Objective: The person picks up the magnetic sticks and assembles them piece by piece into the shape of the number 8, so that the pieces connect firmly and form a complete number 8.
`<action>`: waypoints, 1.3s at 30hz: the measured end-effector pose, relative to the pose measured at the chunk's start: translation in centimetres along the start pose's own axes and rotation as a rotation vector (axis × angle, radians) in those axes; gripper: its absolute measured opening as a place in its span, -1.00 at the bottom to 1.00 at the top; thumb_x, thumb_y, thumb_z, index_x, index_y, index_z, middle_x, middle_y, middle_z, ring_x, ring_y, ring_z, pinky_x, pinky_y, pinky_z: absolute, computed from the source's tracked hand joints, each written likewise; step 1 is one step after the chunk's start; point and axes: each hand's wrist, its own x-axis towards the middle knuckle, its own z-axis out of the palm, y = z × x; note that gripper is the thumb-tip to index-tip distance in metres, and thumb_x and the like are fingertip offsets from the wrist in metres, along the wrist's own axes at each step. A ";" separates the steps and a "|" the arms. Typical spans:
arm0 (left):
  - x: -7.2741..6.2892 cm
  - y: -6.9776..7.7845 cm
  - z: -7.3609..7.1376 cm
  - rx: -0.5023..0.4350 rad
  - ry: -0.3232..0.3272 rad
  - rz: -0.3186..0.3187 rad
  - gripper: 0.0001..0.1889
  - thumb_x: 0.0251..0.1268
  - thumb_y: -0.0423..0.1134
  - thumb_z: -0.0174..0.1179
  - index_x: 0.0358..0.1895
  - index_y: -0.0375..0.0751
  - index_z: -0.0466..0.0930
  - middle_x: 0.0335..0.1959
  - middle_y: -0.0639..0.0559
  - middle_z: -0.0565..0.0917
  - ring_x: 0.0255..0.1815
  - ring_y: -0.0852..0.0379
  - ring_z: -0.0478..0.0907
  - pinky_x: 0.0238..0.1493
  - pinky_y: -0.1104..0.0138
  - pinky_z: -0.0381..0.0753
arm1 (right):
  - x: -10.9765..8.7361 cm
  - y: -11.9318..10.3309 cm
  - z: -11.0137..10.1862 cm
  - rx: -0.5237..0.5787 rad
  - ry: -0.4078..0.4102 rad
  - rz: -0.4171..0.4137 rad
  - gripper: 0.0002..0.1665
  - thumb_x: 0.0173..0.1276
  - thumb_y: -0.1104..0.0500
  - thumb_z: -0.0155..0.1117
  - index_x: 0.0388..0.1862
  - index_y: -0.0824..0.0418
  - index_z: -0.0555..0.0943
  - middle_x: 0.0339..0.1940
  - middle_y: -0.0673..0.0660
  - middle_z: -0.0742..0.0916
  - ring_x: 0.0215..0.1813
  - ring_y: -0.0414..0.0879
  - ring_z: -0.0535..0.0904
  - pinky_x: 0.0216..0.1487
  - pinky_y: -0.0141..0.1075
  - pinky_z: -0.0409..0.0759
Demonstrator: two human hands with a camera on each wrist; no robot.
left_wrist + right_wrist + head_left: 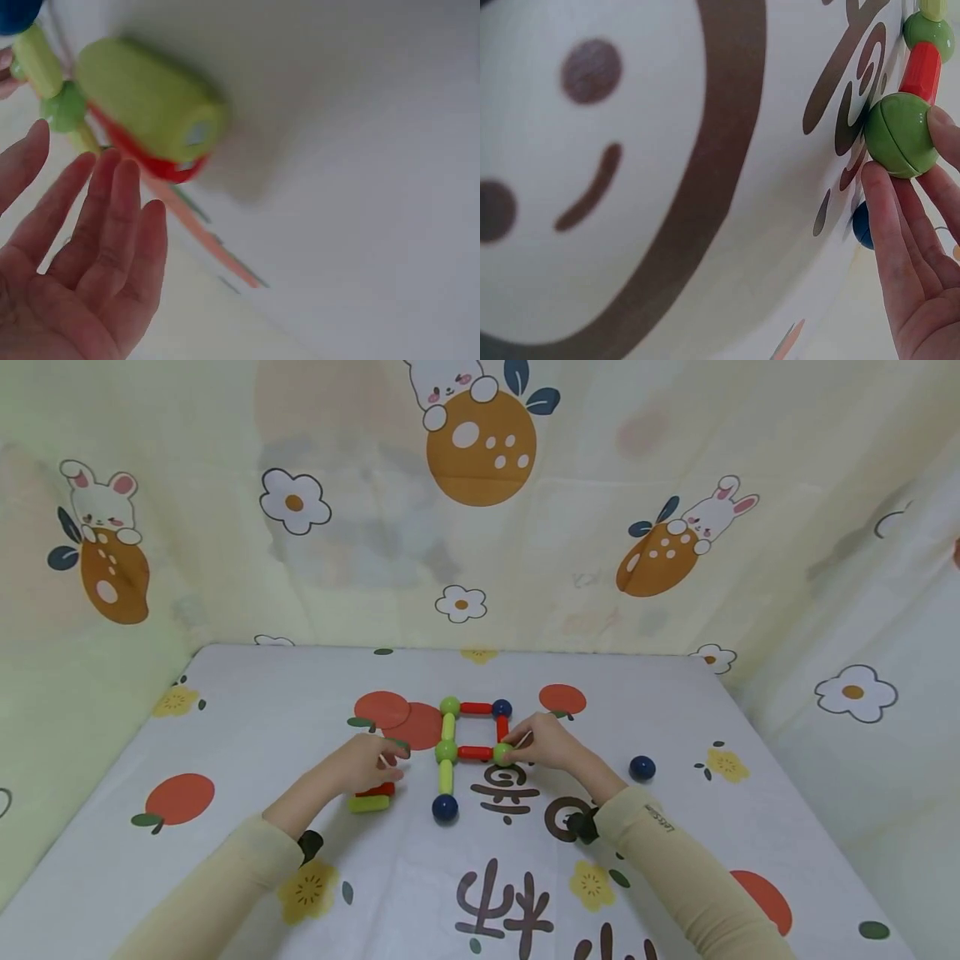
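Observation:
My right hand (546,742) pinches a green ball (900,135) between thumb and fingers, at the near right corner of a square of magnetic rods and balls. Red rods (476,752) form its near, far and right sides; a yellow-green rod (448,727) forms the left. A dark blue ball (502,709) marks the far right corner, green balls (450,706) the left ones. From the near left corner another yellow-green rod (446,778) runs toward me to a dark blue ball (445,809). My left hand (90,255), fingers relaxed and holding nothing, hovers beside a loose yellow-green rod (369,804) and red rod (381,790).
A single dark blue ball (642,767) lies to the right of my right hand. Everything rests on a white cloth (247,735) printed with fruit, flowers and brown lettering. A patterned curtain (360,568) rises behind the table and along both sides.

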 end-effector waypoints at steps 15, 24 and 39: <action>-2.7 -2.4 0.5 0.063 0.011 -0.030 -0.83 0.15 -0.35 0.21 -0.21 -0.33 0.66 -0.32 -0.03 0.62 -0.28 0.08 0.45 -0.20 0.22 0.51 | 0.1 -0.4 0.1 0.003 0.003 0.021 -0.66 0.02 0.12 0.45 -0.20 0.23 0.70 -0.36 0.02 0.70 -0.35 -0.16 0.59 -0.37 -0.35 0.55; -2.4 -2.3 0.6 0.056 0.032 -0.078 -0.88 0.12 -0.34 0.24 -0.27 -0.27 0.65 -0.40 0.03 0.59 -0.33 0.11 0.44 -0.25 0.26 0.52 | 0.0 -0.3 0.2 0.001 0.007 0.023 -0.67 0.02 0.11 0.45 -0.22 0.22 0.70 -0.37 0.01 0.69 -0.34 -0.15 0.59 -0.37 -0.35 0.55; -1.4 -0.8 0.6 0.004 0.188 0.005 -0.84 0.11 -0.44 0.21 -0.21 -0.36 0.54 -0.36 -0.06 0.59 -0.35 0.08 0.50 -0.24 0.25 0.57 | -0.2 -0.2 0.1 -0.003 0.017 -0.001 -0.69 0.01 0.13 0.46 -0.25 0.23 0.71 -0.38 0.01 0.70 -0.36 -0.16 0.59 -0.39 -0.37 0.55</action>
